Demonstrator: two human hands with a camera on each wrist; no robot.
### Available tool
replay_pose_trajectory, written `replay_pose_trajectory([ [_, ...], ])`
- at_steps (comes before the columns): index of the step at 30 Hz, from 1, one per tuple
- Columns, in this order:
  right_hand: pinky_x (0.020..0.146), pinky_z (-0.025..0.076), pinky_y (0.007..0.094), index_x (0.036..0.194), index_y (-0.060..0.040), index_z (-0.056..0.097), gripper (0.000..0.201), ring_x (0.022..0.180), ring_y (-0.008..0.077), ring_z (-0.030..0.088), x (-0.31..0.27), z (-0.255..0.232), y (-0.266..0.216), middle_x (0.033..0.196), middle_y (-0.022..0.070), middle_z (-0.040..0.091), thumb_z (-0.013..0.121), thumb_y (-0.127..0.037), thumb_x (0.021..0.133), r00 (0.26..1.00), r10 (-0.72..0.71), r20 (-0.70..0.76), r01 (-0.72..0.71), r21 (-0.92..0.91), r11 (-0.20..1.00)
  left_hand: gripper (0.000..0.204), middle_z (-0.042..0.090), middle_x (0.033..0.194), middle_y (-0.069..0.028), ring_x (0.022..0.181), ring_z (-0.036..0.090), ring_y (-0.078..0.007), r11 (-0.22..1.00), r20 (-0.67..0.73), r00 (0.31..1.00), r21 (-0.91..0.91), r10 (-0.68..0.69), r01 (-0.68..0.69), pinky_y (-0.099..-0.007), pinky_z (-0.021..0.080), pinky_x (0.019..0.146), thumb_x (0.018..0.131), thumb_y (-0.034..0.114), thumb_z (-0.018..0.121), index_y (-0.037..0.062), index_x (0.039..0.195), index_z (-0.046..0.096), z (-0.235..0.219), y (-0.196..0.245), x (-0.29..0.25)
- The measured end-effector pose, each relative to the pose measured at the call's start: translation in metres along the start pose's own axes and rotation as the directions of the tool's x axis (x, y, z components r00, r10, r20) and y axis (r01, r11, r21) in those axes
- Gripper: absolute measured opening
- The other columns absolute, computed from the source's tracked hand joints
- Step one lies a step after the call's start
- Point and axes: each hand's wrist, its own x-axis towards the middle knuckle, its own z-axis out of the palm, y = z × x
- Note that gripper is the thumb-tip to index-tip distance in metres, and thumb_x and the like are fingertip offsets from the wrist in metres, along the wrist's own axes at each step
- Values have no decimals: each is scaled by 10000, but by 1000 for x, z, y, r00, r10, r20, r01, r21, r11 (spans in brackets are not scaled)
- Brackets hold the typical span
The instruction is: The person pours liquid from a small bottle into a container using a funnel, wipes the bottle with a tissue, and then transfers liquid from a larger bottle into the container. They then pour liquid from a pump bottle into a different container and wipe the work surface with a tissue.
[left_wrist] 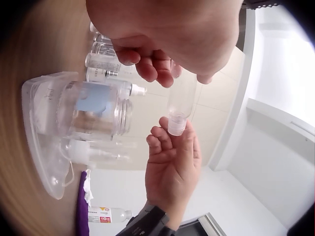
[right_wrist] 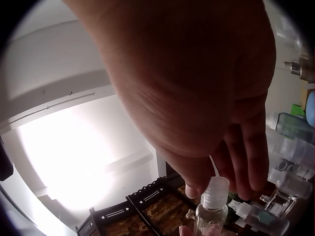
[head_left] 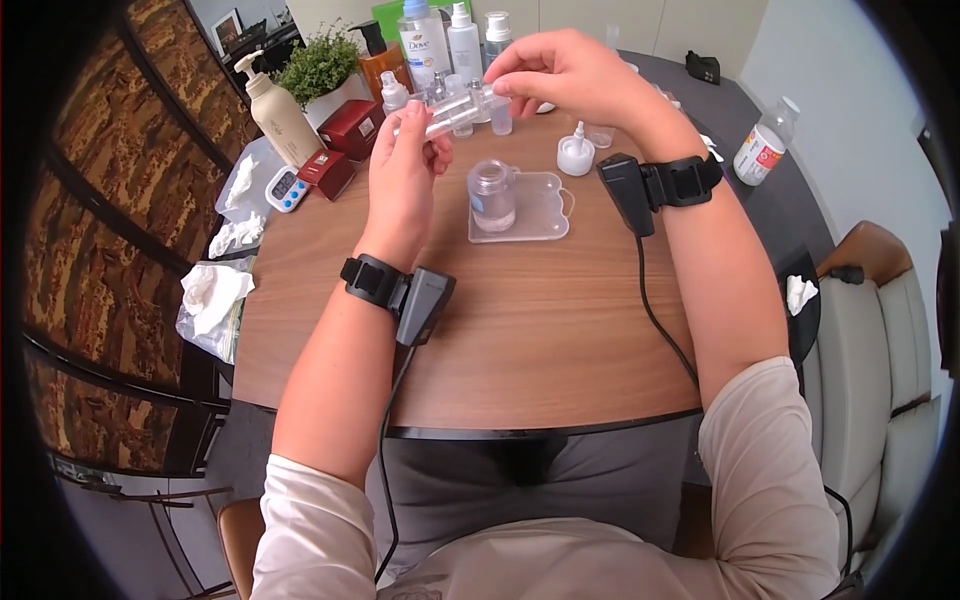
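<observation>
Over the back of the table, my left hand holds a small clear bottle on a slant, thumb along its side. Its threaded neck has no cap on and points toward my right hand. In the right wrist view, the right thumb and fingers are on either side of that neck, pinching at its end. Below them, a wide-mouthed clear jar with a blue label stands upright, lidless, on a translucent tray. A white pump top stands right of the tray.
Behind are a Dove bottle, several other bottles and a potted plant. At left stand a beige pump bottle, dark red boxes, a timer and crumpled tissues. A labelled bottle is far right. Cables hang from both wrists.
</observation>
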Motion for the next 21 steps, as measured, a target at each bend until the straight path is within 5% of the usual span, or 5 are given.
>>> replay_pose_trajectory([
  [5,777,564,271,1083,5,738,191,843,127,711,4,2,13,949,52,760,738,-159,987,989,-150,-3,150,-8,989,206,627,929,1,833,583,-100,995,16,1000,-100,7,-5,-281,429,724,1109,299,603,93,1115,607,-1,2,1],
  [7,765,557,267,1113,-8,719,215,832,121,709,4,2,5,919,40,743,750,-169,974,990,140,30,-136,-102,985,205,632,936,-2,834,584,-102,995,10,1000,-99,2,-1,-285,428,723,1109,296,601,91,1115,609,-1,3,1],
  [14,718,544,275,1119,-25,721,264,786,118,684,1,2,8,890,21,720,725,-263,1005,990,143,5,-139,-210,968,220,643,945,-11,842,591,-110,993,16,1000,-115,11,-9,-284,436,738,1111,299,597,80,1132,612,-2,2,2],
  [17,703,537,272,1088,-27,744,287,768,115,670,-2,5,11,874,25,715,710,-305,1025,989,-142,-31,136,-146,980,219,644,946,-13,847,593,-109,994,10,1000,-111,-6,7,-282,440,745,1110,297,600,79,1127,608,-1,2,0],
  [21,699,537,274,1118,-35,746,290,759,110,655,1,4,15,868,25,706,722,-305,1013,999,18,-28,-22,-176,984,223,645,946,-12,850,594,-109,995,18,1000,-103,-7,9,-284,442,748,1109,302,603,79,1129,609,0,3,-2],
])
